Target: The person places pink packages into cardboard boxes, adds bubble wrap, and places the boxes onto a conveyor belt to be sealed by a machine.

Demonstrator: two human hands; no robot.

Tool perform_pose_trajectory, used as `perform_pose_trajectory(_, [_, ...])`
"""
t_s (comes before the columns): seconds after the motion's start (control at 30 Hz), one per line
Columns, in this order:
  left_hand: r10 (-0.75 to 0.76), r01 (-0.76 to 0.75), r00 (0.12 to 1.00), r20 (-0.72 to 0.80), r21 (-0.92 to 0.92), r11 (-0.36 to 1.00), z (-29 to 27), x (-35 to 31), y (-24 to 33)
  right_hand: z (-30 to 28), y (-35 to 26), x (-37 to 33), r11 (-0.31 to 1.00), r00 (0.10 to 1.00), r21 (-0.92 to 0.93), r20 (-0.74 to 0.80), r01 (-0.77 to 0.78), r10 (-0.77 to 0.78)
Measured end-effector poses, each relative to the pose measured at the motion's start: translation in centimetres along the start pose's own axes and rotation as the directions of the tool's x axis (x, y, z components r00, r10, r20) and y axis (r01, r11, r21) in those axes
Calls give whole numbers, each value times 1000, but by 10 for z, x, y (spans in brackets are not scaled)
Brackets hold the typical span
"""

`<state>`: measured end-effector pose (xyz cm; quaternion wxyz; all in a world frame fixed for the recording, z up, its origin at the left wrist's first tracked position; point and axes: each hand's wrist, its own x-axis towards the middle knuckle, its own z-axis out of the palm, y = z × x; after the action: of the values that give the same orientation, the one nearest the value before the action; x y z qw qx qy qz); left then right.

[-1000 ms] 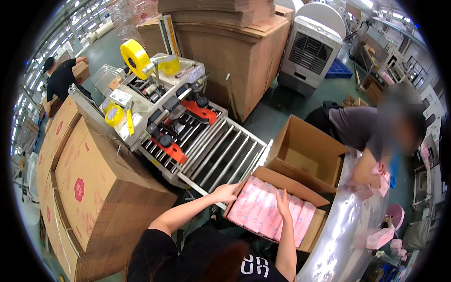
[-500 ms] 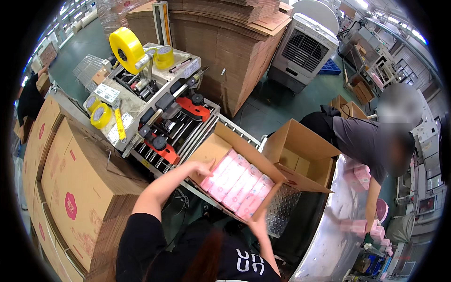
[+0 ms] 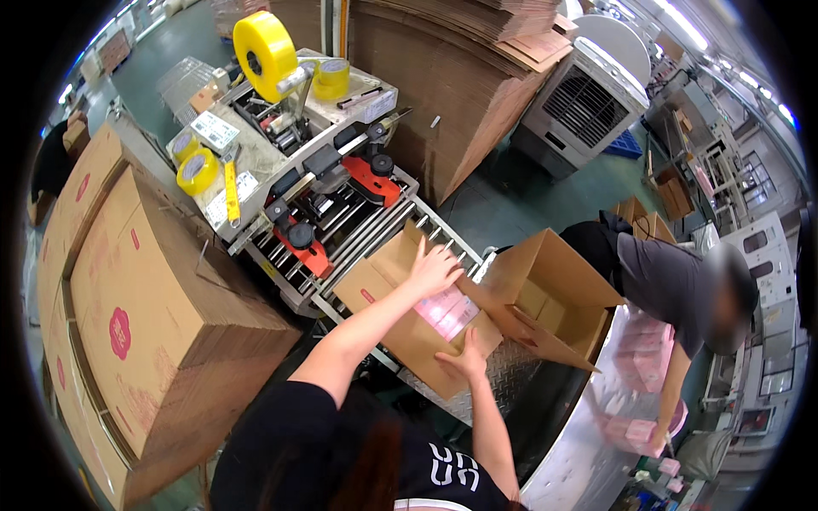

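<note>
An open cardboard carton (image 3: 388,328) stands before me at the end of the roller conveyor, with some of its flaps folded in. Pink-and-white soft packs (image 3: 449,313) show through the gap between the flaps. My left hand (image 3: 433,272) lies over the carton's far part with its fingers spread, touching the cardboard beside the packs. At the near right end, my right hand (image 3: 465,358) rests against a flap, thumb and fingers apart. Neither hand appears to grip anything.
A taping machine (image 3: 315,192) with yellow tape rolls stands ahead. To the right are another open carton (image 3: 554,298) and a metal table (image 3: 579,434) where a co-worker (image 3: 656,272) handles pink packs. Flat cartons (image 3: 145,324) are stacked left; an air cooler (image 3: 588,102) stands beyond.
My left hand has moved from the carton's left edge to over its far part. Flaps now cover most of the packs. My right hand has shifted slightly up the near right end.
</note>
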<state>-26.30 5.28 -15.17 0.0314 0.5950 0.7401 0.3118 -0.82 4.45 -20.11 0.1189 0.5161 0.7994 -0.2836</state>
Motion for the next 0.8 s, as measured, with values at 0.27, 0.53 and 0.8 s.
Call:
perform_pose_trajectory(0.27, [58, -75, 974, 218, 74, 994, 9, -153, -66, 73, 47, -43, 728, 815, 565, -158, -388, 557])
perform_pose_trajectory(0.53, [221, -238, 894, 391, -4, 971, -2, -76, -137, 105, 35, -34, 88, 852, 879, 423, -468, 309])
perform_pose_trajectory(0.8, [-85, 71, 976, 201, 78, 994, -42, -11, -220, 41, -38, 88, 188, 976, 958, 211, -217, 51])
